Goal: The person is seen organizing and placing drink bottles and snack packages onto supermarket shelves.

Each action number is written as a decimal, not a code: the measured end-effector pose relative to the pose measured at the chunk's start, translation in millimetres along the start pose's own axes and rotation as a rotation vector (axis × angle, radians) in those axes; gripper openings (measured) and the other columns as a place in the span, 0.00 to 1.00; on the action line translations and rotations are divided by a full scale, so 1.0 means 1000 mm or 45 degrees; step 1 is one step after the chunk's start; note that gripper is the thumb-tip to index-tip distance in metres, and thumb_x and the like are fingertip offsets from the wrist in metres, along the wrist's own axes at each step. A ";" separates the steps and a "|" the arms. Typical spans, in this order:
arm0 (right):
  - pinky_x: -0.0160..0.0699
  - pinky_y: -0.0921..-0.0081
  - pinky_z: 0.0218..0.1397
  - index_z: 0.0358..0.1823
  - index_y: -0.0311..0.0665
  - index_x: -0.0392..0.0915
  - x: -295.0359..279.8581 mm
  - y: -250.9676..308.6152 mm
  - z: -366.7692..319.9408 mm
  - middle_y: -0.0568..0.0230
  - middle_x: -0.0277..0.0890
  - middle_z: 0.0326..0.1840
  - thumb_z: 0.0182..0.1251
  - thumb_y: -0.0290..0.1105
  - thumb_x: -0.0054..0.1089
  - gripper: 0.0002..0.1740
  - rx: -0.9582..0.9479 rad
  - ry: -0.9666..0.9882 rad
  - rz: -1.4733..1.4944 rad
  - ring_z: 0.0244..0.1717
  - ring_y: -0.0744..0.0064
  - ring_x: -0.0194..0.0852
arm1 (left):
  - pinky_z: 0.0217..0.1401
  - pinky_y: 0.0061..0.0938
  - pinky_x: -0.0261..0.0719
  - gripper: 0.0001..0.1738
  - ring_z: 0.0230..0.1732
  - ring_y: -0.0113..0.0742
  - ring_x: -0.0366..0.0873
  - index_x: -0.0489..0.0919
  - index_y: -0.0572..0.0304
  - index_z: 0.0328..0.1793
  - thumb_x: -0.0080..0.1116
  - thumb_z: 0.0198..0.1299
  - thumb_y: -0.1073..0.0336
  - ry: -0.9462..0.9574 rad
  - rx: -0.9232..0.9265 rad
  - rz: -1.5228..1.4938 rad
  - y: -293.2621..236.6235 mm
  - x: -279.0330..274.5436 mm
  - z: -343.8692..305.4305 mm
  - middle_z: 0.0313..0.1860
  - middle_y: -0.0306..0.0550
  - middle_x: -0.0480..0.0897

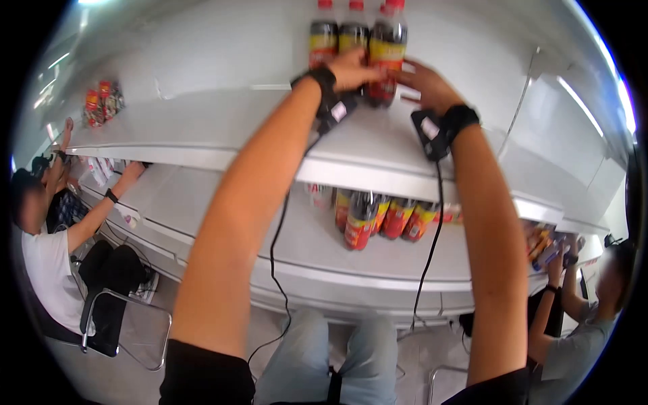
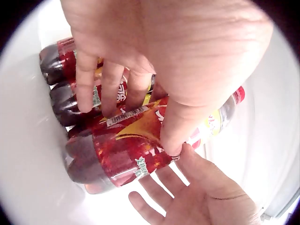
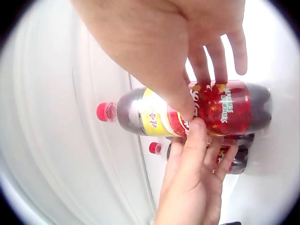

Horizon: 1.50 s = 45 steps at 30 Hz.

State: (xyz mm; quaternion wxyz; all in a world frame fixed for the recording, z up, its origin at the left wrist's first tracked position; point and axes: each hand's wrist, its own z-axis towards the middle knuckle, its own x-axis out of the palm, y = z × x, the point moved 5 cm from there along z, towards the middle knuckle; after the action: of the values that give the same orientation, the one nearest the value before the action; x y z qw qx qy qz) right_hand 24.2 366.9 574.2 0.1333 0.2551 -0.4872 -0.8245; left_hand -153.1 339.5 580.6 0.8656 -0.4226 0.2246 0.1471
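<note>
A cola bottle [image 1: 388,50] with a red cap and a red-and-yellow label stands upright on the upper shelf, in front of two similar bottles [image 1: 324,37]. My left hand [image 1: 351,71] holds its left side, the thumb on the front label and the fingers between it and the bottles behind. From the right, my right hand [image 1: 430,88] holds the same bottle, thumb on the front and fingers at the far side. The two thumb tips meet on the label in the left wrist view. Some fingertips are hidden behind the bottle [image 3: 154,112].
Several more cola bottles [image 1: 361,223] stand on the lower shelf [image 1: 290,236]. Red-capped packages [image 1: 102,104] sit far left on the upper shelf [image 1: 236,121]. People sit at both sides, one in a white shirt [image 1: 50,270]. Black cables [image 1: 275,256] hang from both wrists.
</note>
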 end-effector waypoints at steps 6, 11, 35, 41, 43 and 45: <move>0.70 0.66 0.54 0.61 0.40 0.77 0.006 0.019 -0.031 0.63 0.79 0.56 0.62 0.56 0.68 0.34 0.206 -0.013 0.099 0.53 0.69 0.77 | 0.50 0.26 0.79 0.30 0.50 0.28 0.79 0.75 0.59 0.64 0.64 0.65 0.47 -0.114 -0.255 -0.179 -0.001 0.005 -0.013 0.52 0.41 0.82; 0.75 0.72 0.51 0.59 0.37 0.74 0.022 0.068 -0.089 0.63 0.79 0.52 0.68 0.59 0.60 0.33 0.299 0.043 0.015 0.49 0.72 0.79 | 0.50 0.27 0.82 0.33 0.49 0.31 0.83 0.74 0.61 0.66 0.57 0.68 0.41 -0.071 -0.414 -0.323 -0.109 0.020 -0.087 0.53 0.46 0.82; 0.76 0.73 0.50 0.72 0.36 0.65 0.069 -0.149 -0.333 0.59 0.75 0.62 0.60 0.36 0.74 0.40 -0.132 -0.414 -0.194 0.54 0.70 0.77 | 0.62 0.32 0.76 0.40 0.63 0.36 0.75 0.52 0.61 0.82 0.58 0.70 0.60 -0.073 -0.092 -0.443 0.007 0.253 -0.285 0.69 0.50 0.73; 0.78 0.71 0.53 0.73 0.39 0.66 0.073 -0.202 -0.326 0.61 0.73 0.66 0.64 0.34 0.70 0.37 -0.053 -0.560 -0.043 0.59 0.70 0.75 | 0.62 0.30 0.77 0.39 0.66 0.34 0.74 0.56 0.64 0.81 0.60 0.70 0.60 -0.195 -0.105 -0.408 0.050 0.275 -0.278 0.69 0.51 0.73; 0.79 0.72 0.51 0.72 0.35 0.66 0.068 -0.204 -0.323 0.59 0.73 0.65 0.65 0.34 0.70 0.35 -0.063 -0.530 -0.042 0.58 0.71 0.75 | 0.60 0.30 0.79 0.39 0.64 0.35 0.76 0.57 0.64 0.80 0.61 0.68 0.60 -0.161 -0.122 -0.380 0.054 0.271 -0.277 0.67 0.52 0.75; 0.80 0.76 0.47 0.70 0.35 0.68 0.065 -0.211 -0.322 0.61 0.74 0.64 0.64 0.34 0.71 0.35 -0.019 -0.456 -0.017 0.57 0.71 0.76 | 0.57 0.30 0.80 0.37 0.61 0.36 0.79 0.59 0.65 0.78 0.62 0.68 0.62 -0.141 -0.091 -0.313 0.064 0.272 -0.279 0.64 0.52 0.77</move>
State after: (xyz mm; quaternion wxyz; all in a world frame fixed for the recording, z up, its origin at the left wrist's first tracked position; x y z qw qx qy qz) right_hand 153.3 203.2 244.2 0.0407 0.1063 -0.4952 -0.8613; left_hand -22.9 172.7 246.9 0.8726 -0.4687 0.1178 0.0709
